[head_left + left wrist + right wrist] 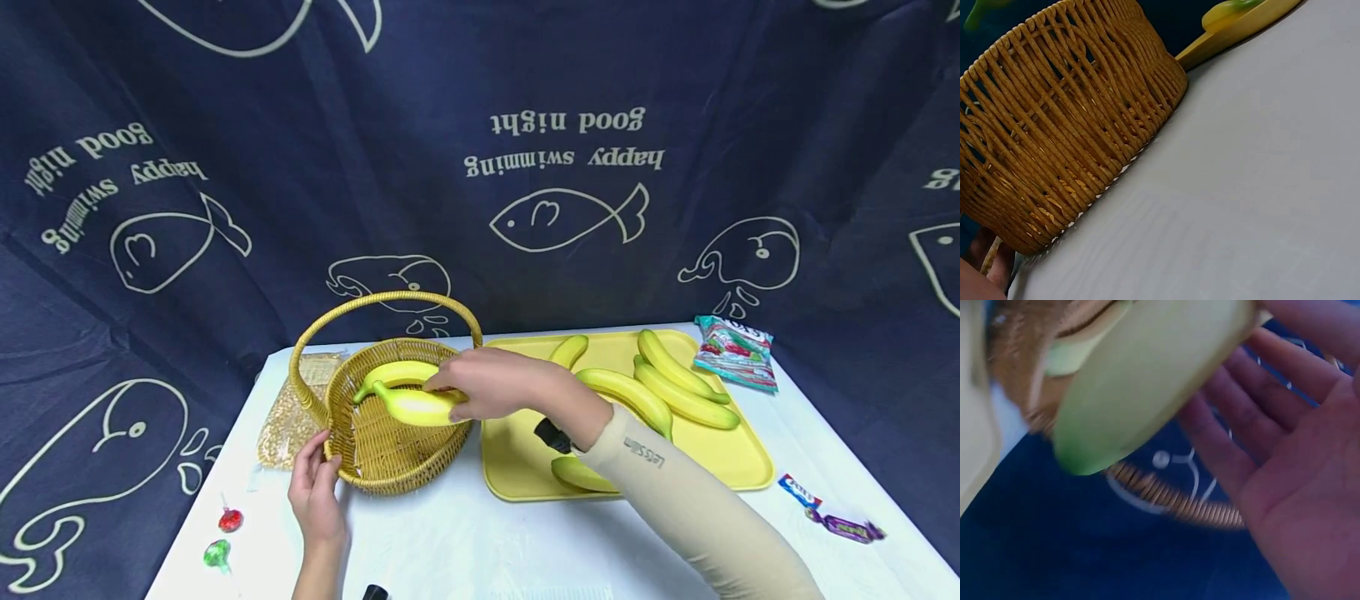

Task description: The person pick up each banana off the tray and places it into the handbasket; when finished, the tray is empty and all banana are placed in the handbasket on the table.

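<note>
My right hand holds a yellow banana by one end over the wicker basket. In the right wrist view the same banana lies between the thumb side and the outstretched fingers. Another banana rests inside the basket along its back. At the basket's near left side, my left hand grips the wall just below the foot of the arched handle. Only some fingers of the left hand show in the left wrist view, under the woven side.
A yellow tray with several bananas stands right of the basket. Behind the basket's left side lies a bag of kernels. Red and green lollipops lie front left; a snack bag and wrapped candies lie right.
</note>
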### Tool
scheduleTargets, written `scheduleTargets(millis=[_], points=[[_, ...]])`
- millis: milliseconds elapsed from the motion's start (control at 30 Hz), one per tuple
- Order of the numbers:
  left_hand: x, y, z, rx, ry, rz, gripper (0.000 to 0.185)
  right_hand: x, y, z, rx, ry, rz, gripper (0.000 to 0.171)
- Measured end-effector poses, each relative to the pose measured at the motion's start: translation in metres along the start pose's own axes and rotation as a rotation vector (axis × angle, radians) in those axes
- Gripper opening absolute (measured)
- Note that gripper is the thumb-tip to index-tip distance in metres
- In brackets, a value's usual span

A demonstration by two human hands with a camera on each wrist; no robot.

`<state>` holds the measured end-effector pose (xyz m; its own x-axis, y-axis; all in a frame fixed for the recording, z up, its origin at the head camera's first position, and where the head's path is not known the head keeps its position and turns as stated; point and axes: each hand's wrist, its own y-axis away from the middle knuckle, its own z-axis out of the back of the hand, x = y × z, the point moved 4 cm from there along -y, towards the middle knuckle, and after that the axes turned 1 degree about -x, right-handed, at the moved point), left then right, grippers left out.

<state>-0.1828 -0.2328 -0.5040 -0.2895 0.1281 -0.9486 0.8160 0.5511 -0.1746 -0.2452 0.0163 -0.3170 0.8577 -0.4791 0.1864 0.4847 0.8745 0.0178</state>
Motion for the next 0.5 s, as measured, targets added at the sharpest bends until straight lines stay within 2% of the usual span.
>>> scheduleTargets(millis=[100,267,400,500], points=[[0.000,0.000,0.000,-0.001,-0.007,-0.005,0.042,0.007,-0.027,-0.003,0.100,0.019,-0.013,0.032],[0.000,-0.001,-0.001,0.005,-0.005,-0.010,0.042,0.013,-0.068,-0.013,0.226,0.032,-0.054,0.008],[-0.001,0.000,-0.001,0.006,0.002,-0.011,0.041,0.011,-0.094,-0.027,0.310,0.042,-0.112,0.014],[0.000,-0.001,-0.001,0.005,0.010,-0.011,0.041,0.005,-0.107,-0.039,0.355,0.039,-0.213,0.013]])
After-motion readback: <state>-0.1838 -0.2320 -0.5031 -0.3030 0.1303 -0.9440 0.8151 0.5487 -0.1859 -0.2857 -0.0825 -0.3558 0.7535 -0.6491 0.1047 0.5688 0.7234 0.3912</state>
